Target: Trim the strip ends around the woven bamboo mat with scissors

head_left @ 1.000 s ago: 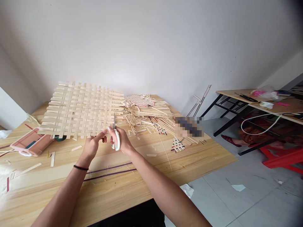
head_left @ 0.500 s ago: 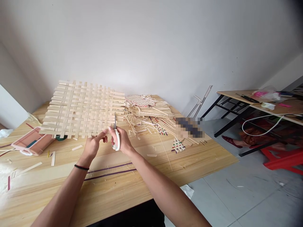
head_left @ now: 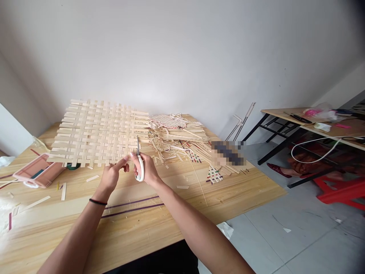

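A pale woven mat [head_left: 97,133] is held at nine o'clock from the centre of the view, tilted above the table [head_left: 128,236], with strip ends left projecting along its edges. Towards its four o'clock corner, the blades of white-handled scissors [head_left: 142,170] are pointed to twelve, close to the outer strips; whether these are touched cannot be told. An inner strip could be nicked, it is judged, if the blades were angled too far towards nine. The left hand [head_left: 111,175], placed just beside the scissors, could be caught if the mat sagged or slipped. By that hand, at five o'clock on the mat, the near edge is pinched narrowly between thumb and fingers. By the right hand [head_left: 148,169], the handles are enclosed; how far the blades are parted cannot be told. From the hands, a pile of strips [head_left: 186,135] is heaped at two o'clock, and a pink tray [head_left: 54,175] is set at nine.
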Demonstrator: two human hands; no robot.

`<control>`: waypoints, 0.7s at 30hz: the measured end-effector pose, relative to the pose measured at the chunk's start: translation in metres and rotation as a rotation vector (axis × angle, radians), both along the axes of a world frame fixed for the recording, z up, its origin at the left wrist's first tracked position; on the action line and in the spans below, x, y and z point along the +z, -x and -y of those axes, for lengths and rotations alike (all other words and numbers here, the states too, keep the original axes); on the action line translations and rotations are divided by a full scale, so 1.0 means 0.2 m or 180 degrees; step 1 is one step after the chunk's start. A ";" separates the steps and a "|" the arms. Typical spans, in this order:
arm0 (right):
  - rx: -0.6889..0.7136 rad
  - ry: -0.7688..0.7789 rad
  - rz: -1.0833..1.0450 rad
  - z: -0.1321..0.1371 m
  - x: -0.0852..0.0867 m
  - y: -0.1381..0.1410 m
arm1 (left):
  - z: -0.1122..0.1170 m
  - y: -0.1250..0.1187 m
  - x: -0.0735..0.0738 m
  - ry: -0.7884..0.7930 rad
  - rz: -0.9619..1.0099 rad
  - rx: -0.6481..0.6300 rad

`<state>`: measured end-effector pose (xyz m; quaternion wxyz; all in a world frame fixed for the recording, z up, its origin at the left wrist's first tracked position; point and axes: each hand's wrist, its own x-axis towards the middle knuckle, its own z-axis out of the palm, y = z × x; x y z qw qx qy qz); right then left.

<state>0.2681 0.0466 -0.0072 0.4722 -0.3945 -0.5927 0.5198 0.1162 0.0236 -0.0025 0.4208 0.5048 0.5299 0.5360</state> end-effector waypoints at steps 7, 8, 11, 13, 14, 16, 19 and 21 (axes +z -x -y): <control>-0.0038 -0.0005 0.0007 0.00 0.01 0.00 | -0.02 0.01 -0.02 -0.0057 0.0183 0.0032; -0.0043 -0.0001 -0.0001 0.00 0.01 0.00 | -0.02 0.01 -0.02 -0.0060 0.0204 0.0041; -0.0032 0.0008 -0.0057 0.00 0.02 0.00 | -0.03 0.00 -0.03 -0.0068 0.0266 0.0065; -0.0026 0.0008 -0.0085 0.00 0.02 0.00 | -0.03 0.00 -0.03 -0.0072 0.0306 0.0076; -0.0023 0.0001 -0.0090 0.00 0.03 0.00 | -0.03 0.00 -0.04 -0.0071 0.0325 0.0079; -0.0051 -0.0024 -0.0095 0.00 0.02 0.00 | -0.03 0.00 -0.04 -0.0065 0.0362 0.0081; -0.0067 -0.0046 -0.0072 0.00 0.02 0.00 | -0.03 0.01 -0.03 -0.0038 0.0422 0.0076; -0.0050 -0.0011 -0.0060 -0.01 0.01 0.00 | -0.03 0.01 -0.03 -0.0022 0.0476 0.0075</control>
